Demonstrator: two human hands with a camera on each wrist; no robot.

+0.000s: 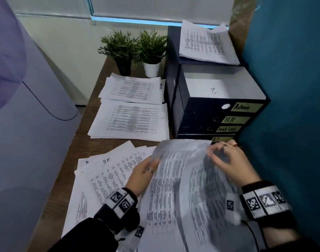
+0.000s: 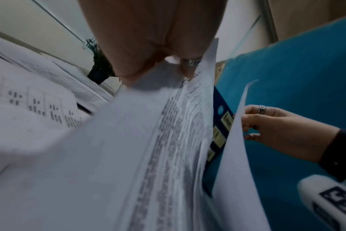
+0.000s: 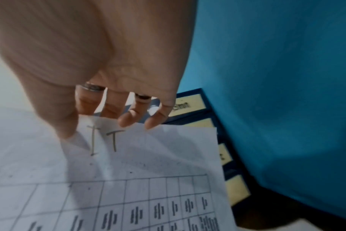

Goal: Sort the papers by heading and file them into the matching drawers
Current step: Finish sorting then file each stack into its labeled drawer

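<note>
My left hand point(image 1: 149, 167) grips the left edge of a stack of printed papers point(image 1: 166, 193) held above the desk's near edge. My right hand point(image 1: 216, 151) pinches the top edge of the uppermost sheet point(image 1: 206, 188), which curls up off the stack. In the right wrist view that sheet point(image 3: 140, 164) is headed "IT" by hand, with my thumb in front of it and my fingers point(image 3: 128, 120) behind. The dark drawer unit point(image 1: 206, 113) at right carries the labels Admin, H.R, Task List and IT. Its Admin drawer point(image 1: 221, 86) is pulled open with paper inside.
Sorted piles lie on the wooden desk point(image 1: 79, 135): a Task List pile point(image 1: 133, 88), an IT pile point(image 1: 132, 120) and a fanned H.R pile point(image 1: 108, 171). More sheets point(image 1: 206, 42) sit on top of the unit. Two potted plants point(image 1: 135, 50) stand at the back. A teal panel point(image 1: 286, 88) bounds the right.
</note>
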